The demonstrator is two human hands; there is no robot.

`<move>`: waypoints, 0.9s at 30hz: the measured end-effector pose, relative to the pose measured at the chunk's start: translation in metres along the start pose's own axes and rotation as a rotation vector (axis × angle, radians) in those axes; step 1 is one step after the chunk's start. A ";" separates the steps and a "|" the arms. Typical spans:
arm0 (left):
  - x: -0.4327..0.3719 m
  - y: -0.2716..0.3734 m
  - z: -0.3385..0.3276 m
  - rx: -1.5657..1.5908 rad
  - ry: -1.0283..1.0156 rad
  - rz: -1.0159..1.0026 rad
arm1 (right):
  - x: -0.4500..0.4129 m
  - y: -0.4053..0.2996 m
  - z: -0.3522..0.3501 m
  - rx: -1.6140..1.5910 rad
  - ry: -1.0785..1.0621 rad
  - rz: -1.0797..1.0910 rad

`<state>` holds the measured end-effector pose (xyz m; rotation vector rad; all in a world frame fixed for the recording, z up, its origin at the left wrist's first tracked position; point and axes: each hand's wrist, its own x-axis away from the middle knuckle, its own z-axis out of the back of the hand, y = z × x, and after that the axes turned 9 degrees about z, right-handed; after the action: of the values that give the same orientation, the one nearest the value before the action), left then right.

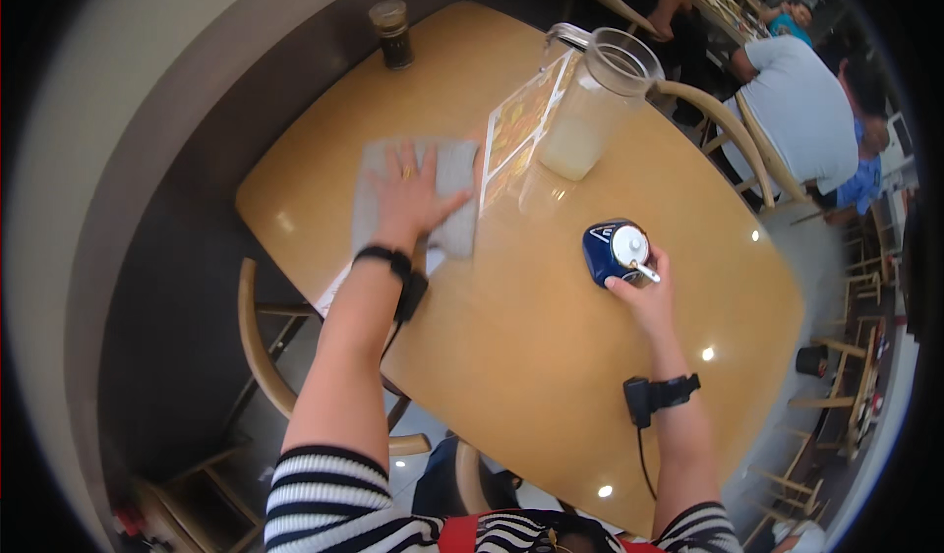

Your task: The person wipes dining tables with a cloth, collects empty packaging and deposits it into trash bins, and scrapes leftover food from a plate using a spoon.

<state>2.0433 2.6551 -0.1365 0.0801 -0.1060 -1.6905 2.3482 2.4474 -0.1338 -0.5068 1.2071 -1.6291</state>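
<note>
My left hand (413,192) lies flat with its fingers spread on a grey folded cloth (457,162) on the wooden table (516,317). The hand and the cloth look slightly blurred. On the right, my right hand (645,287) grips a dark blue condiment jar (601,258) with a white lid and a white spoon handle (649,272) sticking out. Beyond the hands stands a clear pitcher (582,125) with cloudy contents near its bottom. A printed sheet with pictures (520,125) lies beside the pitcher, to the right of the cloth.
A glass bottle of dark liquid (396,40) stands at the far table edge by the wall. Part of a white printed sheet (335,289) shows near my left forearm. Wooden chairs (258,339) flank the table. A seated person in a light shirt (804,110) is at the upper right.
</note>
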 end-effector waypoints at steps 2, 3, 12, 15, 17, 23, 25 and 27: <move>-0.046 0.018 -0.009 0.050 0.015 0.059 | 0.000 -0.005 0.002 -0.008 -0.014 0.033; -0.060 0.024 -0.012 0.090 0.096 0.059 | 0.000 -0.007 0.002 -0.040 -0.019 0.018; 0.148 -0.034 0.028 -0.039 -0.090 -0.365 | -0.011 -0.042 -0.058 -0.024 -0.109 0.016; 0.191 -0.058 0.019 -0.003 -0.125 -0.356 | -0.037 -0.065 -0.127 -0.002 -0.242 0.059; 0.205 -0.062 0.018 0.011 -0.134 -0.336 | -0.060 -0.084 -0.178 0.061 -0.349 0.224; 0.179 -0.060 0.028 0.059 -0.128 -0.331 | -0.073 -0.093 -0.205 0.077 -0.097 0.279; 0.160 -0.066 0.026 0.060 -0.159 -0.306 | -0.074 -0.061 -0.140 0.037 -0.016 -0.020; 0.143 -0.071 0.019 0.060 -0.105 -0.339 | -0.086 -0.031 -0.088 0.084 0.156 -0.138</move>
<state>1.9540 2.5220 -0.1247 0.0568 -0.2324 -2.0308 2.2992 2.5643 -0.1239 -0.4240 1.2342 -1.8576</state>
